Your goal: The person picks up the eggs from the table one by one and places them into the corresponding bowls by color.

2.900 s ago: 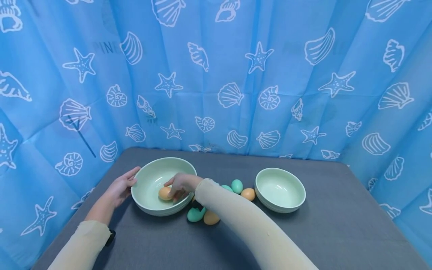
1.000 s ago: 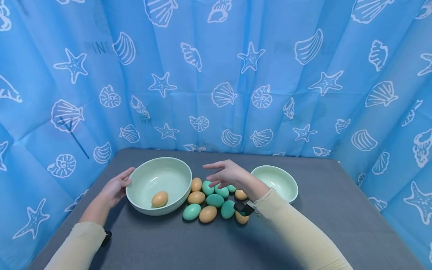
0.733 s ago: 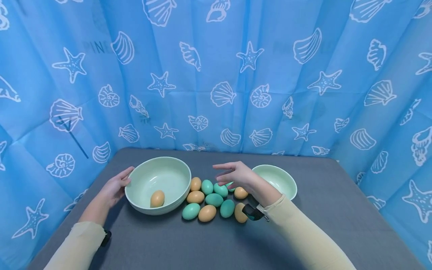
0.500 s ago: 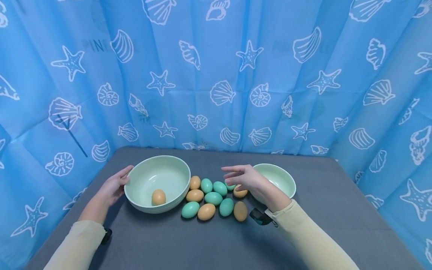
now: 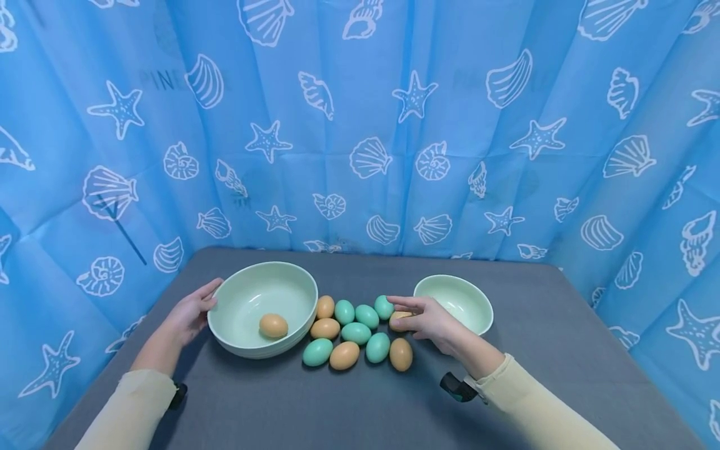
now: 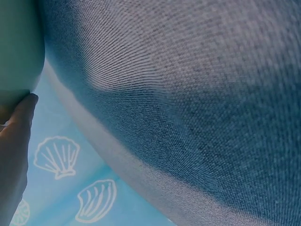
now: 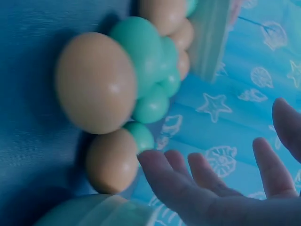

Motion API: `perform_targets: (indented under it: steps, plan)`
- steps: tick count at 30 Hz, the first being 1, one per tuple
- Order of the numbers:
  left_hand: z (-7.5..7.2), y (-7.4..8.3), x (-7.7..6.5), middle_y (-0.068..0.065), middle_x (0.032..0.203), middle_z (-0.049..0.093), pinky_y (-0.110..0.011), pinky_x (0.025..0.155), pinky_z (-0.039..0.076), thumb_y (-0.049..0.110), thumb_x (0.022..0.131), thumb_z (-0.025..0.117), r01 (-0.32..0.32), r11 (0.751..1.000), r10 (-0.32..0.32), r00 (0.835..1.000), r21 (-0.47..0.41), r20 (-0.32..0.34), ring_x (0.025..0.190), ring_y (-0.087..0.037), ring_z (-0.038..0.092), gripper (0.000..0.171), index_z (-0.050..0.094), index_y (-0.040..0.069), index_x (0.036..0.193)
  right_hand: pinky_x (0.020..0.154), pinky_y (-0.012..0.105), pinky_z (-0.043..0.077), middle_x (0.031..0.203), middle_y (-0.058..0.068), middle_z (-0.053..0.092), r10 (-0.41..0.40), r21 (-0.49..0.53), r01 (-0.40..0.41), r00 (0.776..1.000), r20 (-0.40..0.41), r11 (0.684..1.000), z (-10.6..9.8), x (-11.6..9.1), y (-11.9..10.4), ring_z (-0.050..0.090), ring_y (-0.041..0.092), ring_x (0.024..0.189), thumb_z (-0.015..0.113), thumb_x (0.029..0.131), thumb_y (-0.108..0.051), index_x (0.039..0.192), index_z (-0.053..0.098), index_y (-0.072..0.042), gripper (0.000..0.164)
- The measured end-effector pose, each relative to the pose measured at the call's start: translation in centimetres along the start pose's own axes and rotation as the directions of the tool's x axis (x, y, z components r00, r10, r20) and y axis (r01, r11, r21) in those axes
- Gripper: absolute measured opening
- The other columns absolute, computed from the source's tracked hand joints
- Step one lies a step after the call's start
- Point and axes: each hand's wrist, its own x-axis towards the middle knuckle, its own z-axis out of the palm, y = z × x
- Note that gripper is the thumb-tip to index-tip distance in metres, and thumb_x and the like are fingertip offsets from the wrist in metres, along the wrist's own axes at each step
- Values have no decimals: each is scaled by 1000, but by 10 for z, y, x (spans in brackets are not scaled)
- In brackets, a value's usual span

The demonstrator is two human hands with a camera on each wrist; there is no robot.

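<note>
My left hand (image 5: 188, 315) grips the left rim of the large pale green bowl (image 5: 287, 290), thumb at the rim and fingers along its outside. In the left wrist view, part of that hand (image 6: 16, 146) lies against the bowl's wall (image 6: 21, 47). One orange-brown egg (image 5: 273, 325) lies inside the bowl. My right hand (image 5: 430, 322) holds nothing; its fingers are spread over an orange-brown egg (image 5: 398, 320) beside the smaller green bowl (image 5: 458, 294). The right wrist view shows the fingertips (image 7: 153, 162) close to that egg (image 7: 112, 162).
Between the bowls, several green eggs (image 5: 356, 333) and orange-brown eggs (image 5: 344, 355) lie grouped on the grey tablecloth (image 5: 315, 412). Behind the table's far edge hangs a blue curtain (image 5: 349, 181) with white shell prints.
The right hand let go of an egg in the large bowl, then moved right and lowered over the eggs near the small bowl. The released egg rolled about. The left hand stayed at the rim.
</note>
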Motion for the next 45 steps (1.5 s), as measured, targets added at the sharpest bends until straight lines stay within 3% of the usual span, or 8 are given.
perform_targets:
  steps: [6,10,16,22,27,34,41,45]
  plan:
    - [-1,0,-1,-12,159,-3,-51,115,11,11,107,27,-4,1000,4,1000,-3,4,146,-32,1,56,-3,11,155,78,46,51,141,27,43,-10,-51,11,1000,16,999,2,-5,13,57,30,110,67,91,-6,141,50,-4,53]
    - [0,1,-1,-13,160,-2,-52,115,12,10,107,27,-11,1000,11,1000,3,15,146,-33,3,56,-3,10,155,57,32,41,141,24,44,23,-105,-22,1000,4,994,2,-8,19,60,19,92,67,88,0,138,54,-4,52]
    - [-1,1,-1,-12,160,-2,-51,115,13,10,107,28,-11,1000,11,1000,-5,13,146,-32,4,56,-2,10,155,58,34,43,142,21,45,67,-153,-60,997,41,986,0,-7,24,54,23,97,69,86,1,135,58,-5,51]
    - [0,1,0,-12,160,-1,-51,115,12,10,107,28,-7,1000,7,1000,-15,14,146,-32,4,56,-1,11,155,50,27,29,137,21,48,95,-163,-82,993,76,983,-2,-7,31,58,21,88,67,85,5,133,60,-6,49]
    - [0,0,0,-12,160,0,-50,115,15,10,107,28,-2,1000,3,1000,-9,15,146,-31,6,56,-1,11,155,58,31,36,132,18,55,101,-190,-83,991,88,978,-1,-5,37,59,24,96,68,84,3,127,65,-6,44]
    - [0,1,-1,-12,160,-1,-50,115,15,11,107,28,3,1000,-3,1000,-6,21,146,-31,6,56,-2,11,155,87,60,43,140,23,49,93,-187,-74,991,95,980,-1,-4,45,51,37,121,72,83,-1,119,70,-4,36]
    - [0,2,0,-11,160,-2,-50,116,11,11,107,28,4,1000,-4,1000,-17,15,146,-31,2,56,-2,11,155,91,40,48,132,21,57,-6,-161,31,988,154,986,-3,-5,52,49,37,123,74,83,-1,121,66,3,40]
    - [0,1,0,-11,160,-3,-49,116,12,10,107,28,2,1000,-2,1000,-16,13,146,-31,3,56,-2,11,155,98,47,43,134,25,54,-39,-197,68,988,149,978,-1,-5,53,38,46,131,76,81,-1,120,67,2,40]
